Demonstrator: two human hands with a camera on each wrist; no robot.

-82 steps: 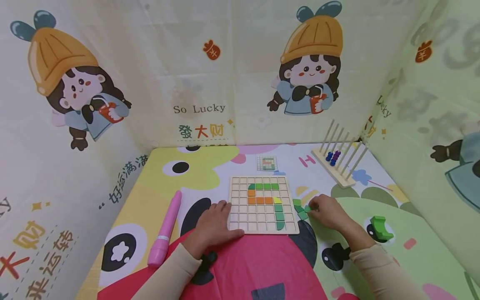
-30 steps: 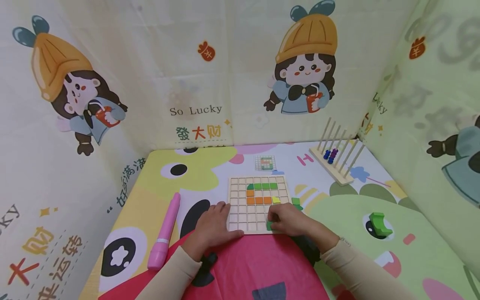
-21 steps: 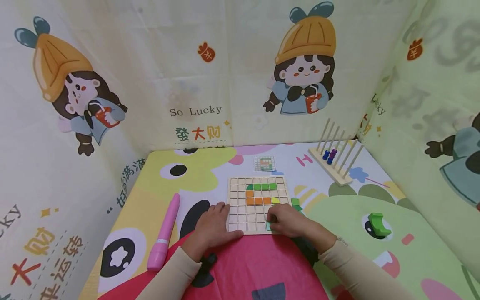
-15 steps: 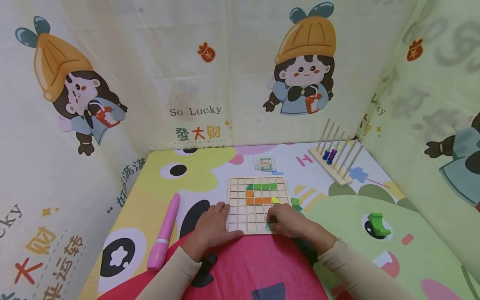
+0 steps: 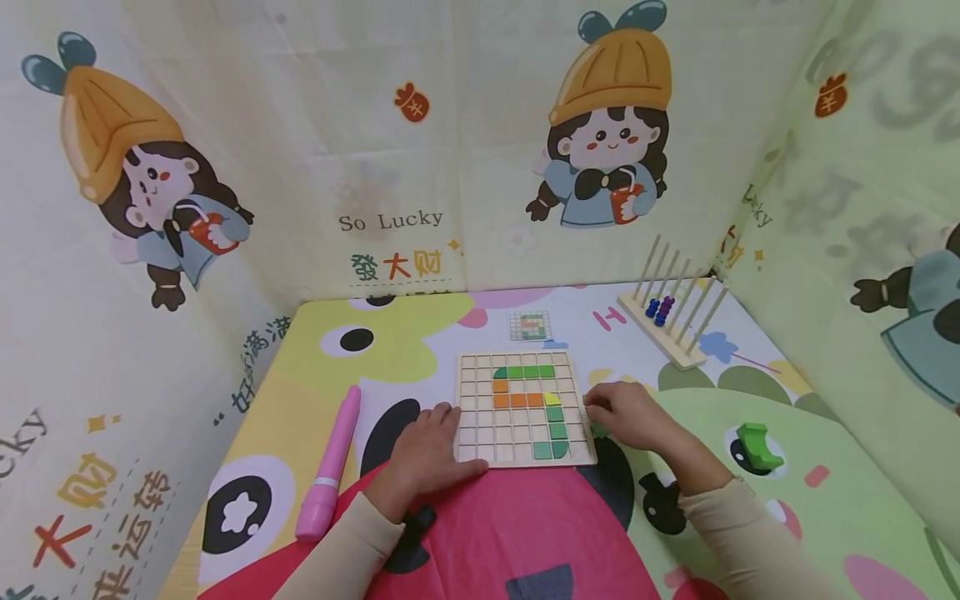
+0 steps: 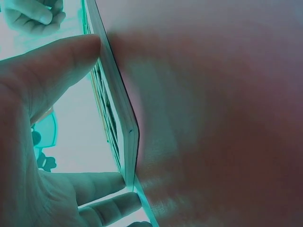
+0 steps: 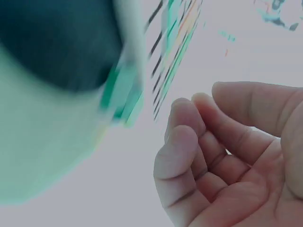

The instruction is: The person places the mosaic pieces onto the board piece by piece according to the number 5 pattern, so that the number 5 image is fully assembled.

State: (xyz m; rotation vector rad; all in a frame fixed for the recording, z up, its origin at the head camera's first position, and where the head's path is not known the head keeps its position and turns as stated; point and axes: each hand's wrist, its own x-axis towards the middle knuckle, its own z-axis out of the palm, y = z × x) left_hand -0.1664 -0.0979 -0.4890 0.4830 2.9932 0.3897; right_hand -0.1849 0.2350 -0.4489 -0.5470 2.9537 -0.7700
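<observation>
A wooden grid board (image 5: 484, 432) lies on the table with green, orange (image 5: 517, 401) and yellow (image 5: 552, 399) tiles in its cells. At its lower right, a green square tile (image 5: 542, 451) sits beside a rounded green one (image 5: 559, 450). My left hand (image 5: 422, 450) rests at the board's near left corner, thumb along the front edge, extended fingers at the left side; the left wrist view shows them touching the edge (image 6: 124, 127). My right hand (image 5: 633, 417), fingers loosely bent with nothing between them, is just right of the board, over loose green tiles (image 7: 124, 94), partly hidden in the head view.
A small pattern card (image 5: 529, 326) lies behind the board. At the back right stands a wooden peg rack (image 5: 663, 333) with blue and purple beads. A pink wand-like stick (image 5: 330, 462) is on the left, a green curved block (image 5: 760, 447) on the right.
My right hand brought a green tile from the loose pile to the board's bottom row, let it go beside the rounded tile, then moved back right. The left hand stayed put.
</observation>
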